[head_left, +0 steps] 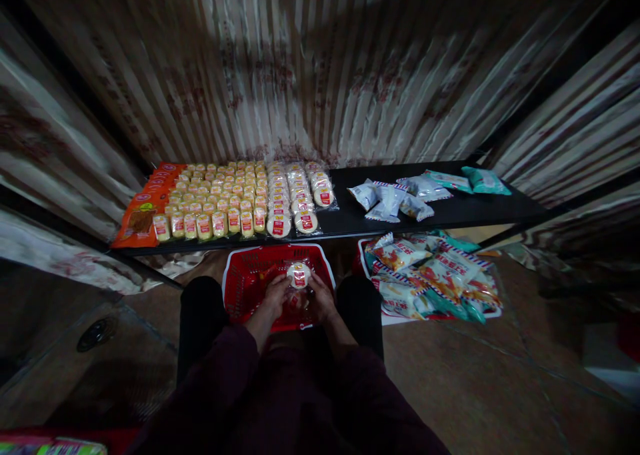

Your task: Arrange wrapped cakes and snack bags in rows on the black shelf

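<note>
Between my legs stands a red plastic basket (pixel 240 268) with a pale rim. Over it, my left hand (pixel 275 293) and my right hand (pixel 321 296) grip a round, pale packaged cake (pixel 299 275) from both sides, its red label facing up. Below the cake, another clear-wrapped item shows between my hands, too dark to make out. Ahead on the black shelf, rows of similar round packaged cakes (pixel 306 222) stand beside many small yellow wrapped cakes (pixel 204 227).
Orange snack bags (pixel 145 208) lie at the shelf's left end. White-and-blue bags (pixel 387 201) and teal packets (pixel 485 180) lie on the right of the black shelf (pixel 345 223). A second basket heaped with snack bags (pixel 435 275) stands right of my knee. Striped curtain (pixel 280 75) hangs behind.
</note>
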The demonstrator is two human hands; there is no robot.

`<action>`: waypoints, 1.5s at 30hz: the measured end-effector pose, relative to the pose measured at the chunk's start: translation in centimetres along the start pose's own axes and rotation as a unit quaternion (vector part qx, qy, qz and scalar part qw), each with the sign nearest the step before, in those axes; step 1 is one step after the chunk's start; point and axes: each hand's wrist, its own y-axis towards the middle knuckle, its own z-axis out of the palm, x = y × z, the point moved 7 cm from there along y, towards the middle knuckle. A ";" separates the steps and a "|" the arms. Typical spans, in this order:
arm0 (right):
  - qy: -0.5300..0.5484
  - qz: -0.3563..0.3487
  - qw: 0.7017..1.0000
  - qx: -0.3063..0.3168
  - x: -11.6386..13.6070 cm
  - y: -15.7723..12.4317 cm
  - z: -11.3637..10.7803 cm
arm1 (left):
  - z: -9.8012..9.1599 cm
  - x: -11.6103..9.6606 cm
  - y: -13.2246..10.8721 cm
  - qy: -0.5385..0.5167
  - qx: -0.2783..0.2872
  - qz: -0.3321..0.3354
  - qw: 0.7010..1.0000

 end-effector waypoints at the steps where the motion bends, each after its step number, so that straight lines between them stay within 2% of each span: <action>1: 0.006 0.000 1.000 0.006 0.0 0.0 0.1 | 0.0 0.0 0.0 -0.001 -0.001 0.000 1.000; 8: 0.026 0.006 0.999 0.036 0.4 -0.7 1.0 | 0.4 -0.2 0.0 -0.014 0.014 0.001 1.000; 15: 0.033 0.015 0.998 0.060 0.8 -0.5 0.9 | 1.4 -0.5 -0.1 -0.049 0.034 0.008 0.998; 27: 0.053 0.015 0.996 0.069 0.8 -0.2 0.7 | 1.9 -0.7 -1.3 -0.060 0.091 -0.023 0.994; 33: 0.089 0.007 0.993 0.076 1.0 -0.3 1.0 | 2.7 -1.1 -1.4 -0.059 0.108 -0.016 0.992; 39: 0.103 -0.005 0.992 0.069 1.5 -0.2 0.7 | 2.8 -1.2 -1.1 -0.001 0.061 0.009 0.998; 45: 0.065 -0.033 0.997 0.013 1.6 -0.5 0.0 | 2.7 -0.3 -0.4 0.027 -0.041 0.051 0.997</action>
